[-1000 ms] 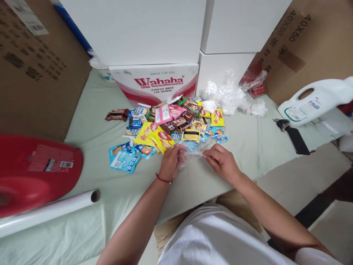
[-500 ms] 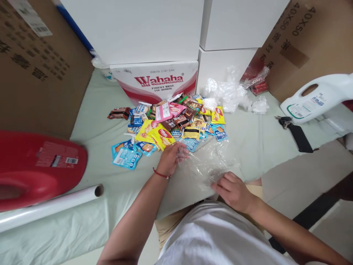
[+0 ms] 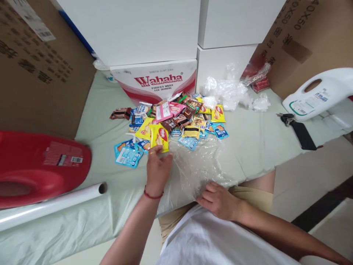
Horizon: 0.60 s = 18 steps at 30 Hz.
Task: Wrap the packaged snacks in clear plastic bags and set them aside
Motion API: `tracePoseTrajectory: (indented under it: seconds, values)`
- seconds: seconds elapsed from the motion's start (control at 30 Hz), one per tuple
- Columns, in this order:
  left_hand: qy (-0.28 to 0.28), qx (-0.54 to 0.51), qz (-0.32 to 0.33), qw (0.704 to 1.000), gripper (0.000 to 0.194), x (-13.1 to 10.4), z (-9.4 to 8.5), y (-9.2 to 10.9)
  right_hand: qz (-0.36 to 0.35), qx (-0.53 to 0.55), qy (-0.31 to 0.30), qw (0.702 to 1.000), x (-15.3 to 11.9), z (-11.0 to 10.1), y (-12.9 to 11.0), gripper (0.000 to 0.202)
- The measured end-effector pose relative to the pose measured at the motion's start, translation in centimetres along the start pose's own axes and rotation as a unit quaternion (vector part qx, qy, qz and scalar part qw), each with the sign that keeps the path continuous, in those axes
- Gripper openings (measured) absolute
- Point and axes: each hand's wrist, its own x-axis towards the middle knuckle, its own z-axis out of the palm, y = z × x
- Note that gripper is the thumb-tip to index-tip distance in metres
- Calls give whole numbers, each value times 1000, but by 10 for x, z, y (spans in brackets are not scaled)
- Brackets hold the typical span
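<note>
A clear plastic bag [image 3: 201,165] lies spread flat on the pale green cloth near the table's front edge. My right hand [image 3: 217,200] pins its near edge against the table edge. My left hand [image 3: 156,167] grips the lower end of a yellow wafer packet [image 3: 159,137] at the front of a heap of snack packets [image 3: 176,117]. Blue sachets [image 3: 128,156] lie just left of that hand.
A red jug [image 3: 38,169] lies on its side at the left above a white roll [image 3: 52,206]. Behind the heap stand a Wahaha carton [image 3: 157,79] and white boxes. Crumpled plastic [image 3: 228,92], keys with a black fob [image 3: 299,132] and a white jug [image 3: 317,95] are to the right.
The bag was pulled open between both hands, then laid flat toward me. My right hand drew back to the table edge; my left let go of the bag and took the yellow packet.
</note>
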Motion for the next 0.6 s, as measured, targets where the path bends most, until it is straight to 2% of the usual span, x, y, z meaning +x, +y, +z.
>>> tracePoseTrajectory:
  seconds: [0.03, 0.1, 0.13, 0.17, 0.2, 0.27, 0.3, 0.37, 0.43, 0.53, 0.6]
  values:
    - [51, 86, 81, 992, 45, -13, -6, 8, -3, -1, -1, 1000, 2, 1, 1, 24]
    - [123, 191, 224, 948, 39, -39, -11, 28, -7, 0, -9, 1000, 5, 3, 2, 20]
    - [100, 203, 276, 934, 29, -49, -9, 36, -7, 2, -19, 1000, 6, 3, 2, 18]
    - [27, 209, 310, 927, 21, -56, -3, 43, -7, 4, -32, 999, 8, 3, 1, 16]
    - [-66, 219, 326, 917, 22, -60, 6, 48, -7, 6, -45, 999, 9, 3, 1, 15]
    - [-225, 288, 325, 872, 29, -59, 31, 47, -8, 4, -64, 998, 10, 5, -1, 14]
    - [-259, 341, 313, 848, 32, -55, 43, 43, -10, 1, -64, 998, 11, 7, -2, 15]
    - [-259, 434, 282, 816, 34, -44, 63, 31, -14, -2, -52, 999, 10, 10, -3, 15]
    - [-228, 475, 260, 809, 35, -34, 71, 16, -10, 7, -52, 999, 7, 10, -5, 13]
    - [-213, 461, 258, 822, 39, -29, 66, -4, 21, 60, -91, 994, 6, -4, -10, 12]
    - [-218, 447, 265, 826, 43, -33, 59, -14, 53, 118, -97, 987, 13, -23, -14, 21]
